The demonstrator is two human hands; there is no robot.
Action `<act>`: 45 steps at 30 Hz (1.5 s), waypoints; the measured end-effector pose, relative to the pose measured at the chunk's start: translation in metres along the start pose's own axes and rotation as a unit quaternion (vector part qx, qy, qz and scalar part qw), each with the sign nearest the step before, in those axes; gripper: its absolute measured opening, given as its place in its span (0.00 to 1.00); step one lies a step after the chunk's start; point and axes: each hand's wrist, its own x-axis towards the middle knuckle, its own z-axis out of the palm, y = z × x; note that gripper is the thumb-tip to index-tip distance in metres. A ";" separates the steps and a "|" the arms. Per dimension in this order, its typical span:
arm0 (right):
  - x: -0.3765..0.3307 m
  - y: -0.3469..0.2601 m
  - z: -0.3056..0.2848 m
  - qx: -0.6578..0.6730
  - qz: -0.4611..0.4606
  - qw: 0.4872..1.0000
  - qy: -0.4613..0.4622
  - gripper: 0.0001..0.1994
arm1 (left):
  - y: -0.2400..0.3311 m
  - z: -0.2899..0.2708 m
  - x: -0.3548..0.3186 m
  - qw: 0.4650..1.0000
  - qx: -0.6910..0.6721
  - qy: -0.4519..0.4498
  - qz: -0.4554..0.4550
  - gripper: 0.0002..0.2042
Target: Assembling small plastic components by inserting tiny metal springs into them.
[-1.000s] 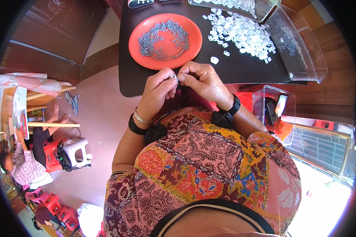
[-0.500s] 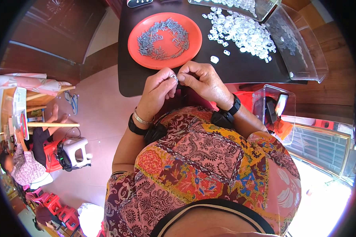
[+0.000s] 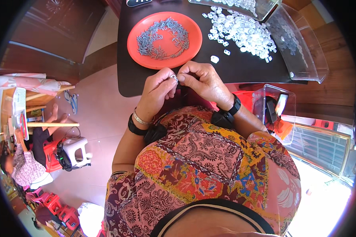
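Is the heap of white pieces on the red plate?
No, the white heap lies on the black table, and the red plate holds thin grey pieces.

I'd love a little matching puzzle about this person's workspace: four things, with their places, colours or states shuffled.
Things
1. Round plate
2. Left hand
3. Small white pieces
4. Flip-flops

Descriptions
A. On the pinkish floor, to the left of the table
B. Red, with many slim grey pieces lying on it
C. Mostly heaped loose on the dark tabletop
D. Pinching a small pale piece, close to the right hand

Right pairs: 1-B, 2-D, 3-C, 4-A
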 end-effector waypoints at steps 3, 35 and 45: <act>0.000 0.000 0.000 -0.002 0.001 1.000 0.000 0.04 | 0.000 -0.001 0.000 1.000 0.003 -0.001 0.001 0.08; 0.000 0.000 0.000 -0.055 -0.080 0.995 0.014 0.04 | 0.002 -0.001 -0.003 1.000 0.000 -0.011 0.020 0.06; 0.001 0.001 0.000 -0.053 -0.084 0.995 0.021 0.04 | 0.003 -0.001 -0.003 1.000 0.005 -0.009 0.013 0.06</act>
